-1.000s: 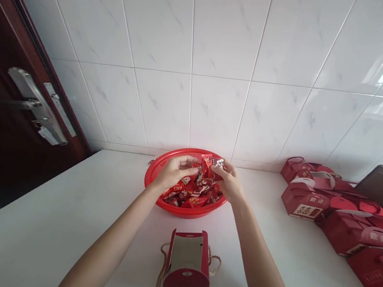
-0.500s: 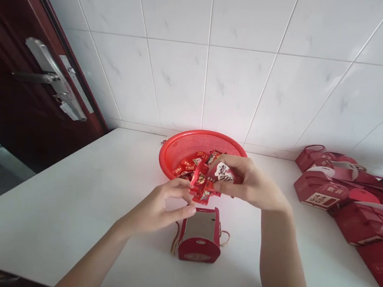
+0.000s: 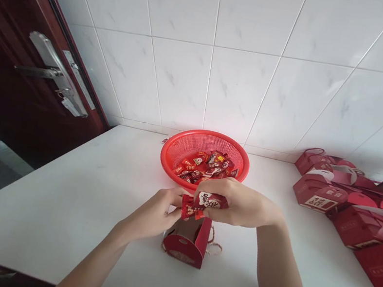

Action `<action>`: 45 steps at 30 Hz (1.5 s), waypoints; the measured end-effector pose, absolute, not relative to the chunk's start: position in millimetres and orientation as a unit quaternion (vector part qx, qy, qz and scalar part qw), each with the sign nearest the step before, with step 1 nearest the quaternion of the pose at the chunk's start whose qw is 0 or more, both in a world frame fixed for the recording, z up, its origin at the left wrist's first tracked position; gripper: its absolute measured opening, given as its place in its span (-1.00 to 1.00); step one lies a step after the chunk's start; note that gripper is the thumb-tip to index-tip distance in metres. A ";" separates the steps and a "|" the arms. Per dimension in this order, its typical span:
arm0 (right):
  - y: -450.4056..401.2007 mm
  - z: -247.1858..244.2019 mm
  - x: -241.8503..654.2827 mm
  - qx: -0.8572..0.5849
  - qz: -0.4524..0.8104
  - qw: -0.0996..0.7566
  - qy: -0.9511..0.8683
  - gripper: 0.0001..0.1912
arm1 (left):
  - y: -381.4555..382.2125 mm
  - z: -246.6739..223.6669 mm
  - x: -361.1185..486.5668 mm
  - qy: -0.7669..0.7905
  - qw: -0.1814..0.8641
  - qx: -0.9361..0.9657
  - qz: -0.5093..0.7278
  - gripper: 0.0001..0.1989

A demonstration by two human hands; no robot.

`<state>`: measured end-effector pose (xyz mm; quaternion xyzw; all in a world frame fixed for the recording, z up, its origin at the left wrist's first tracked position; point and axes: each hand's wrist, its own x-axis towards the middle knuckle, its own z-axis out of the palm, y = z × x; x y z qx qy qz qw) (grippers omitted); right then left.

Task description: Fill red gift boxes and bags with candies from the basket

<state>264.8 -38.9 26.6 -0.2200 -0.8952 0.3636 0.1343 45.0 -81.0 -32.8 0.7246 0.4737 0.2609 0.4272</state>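
Note:
My right hand (image 3: 236, 203) is closed round several red candy packets (image 3: 210, 201), held above a small open red gift box (image 3: 185, 248) on the white tabletop. My left hand (image 3: 155, 214) is at the box's left side, fingers curled and thumb bent; it seems to grip the box's far left edge, beside the lowest packet, though its fingertips are partly hidden. Behind both hands stands a red plastic basket (image 3: 172, 147) holding many wrapped candies (image 3: 191, 165). Twisted cord handles (image 3: 213, 249) stick out at the box's right.
Several folded red gift boxes (image 3: 319, 193) cluster on the right side of the table (image 3: 93, 195). A white tiled wall (image 3: 238, 87) rises behind. At the left is a dark red door (image 3: 7, 32) with a metal handle (image 3: 41, 71).
My right hand has brought the packets down and nearer from the basket to over the box. The box has shifted left and turned, with my left hand now against it.

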 end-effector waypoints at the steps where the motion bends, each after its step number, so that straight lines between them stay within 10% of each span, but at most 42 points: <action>1: -39.0 26.4 264.8 -0.218 0.362 0.132 -0.897 -0.78 | -80.5 -33.3 44.8 0.473 0.421 0.730 0.255 -0.80; 28: -35.4 19.6 257.4 -0.179 0.358 0.183 -0.898 -0.90 | -70.6 -42.6 38.8 0.451 0.455 0.732 0.233 -0.47; 45: -36.0 12.1 254.5 -0.254 0.309 0.025 -0.916 -0.84 | -72.2 -48.9 42.7 0.386 0.493 0.745 0.231 -0.13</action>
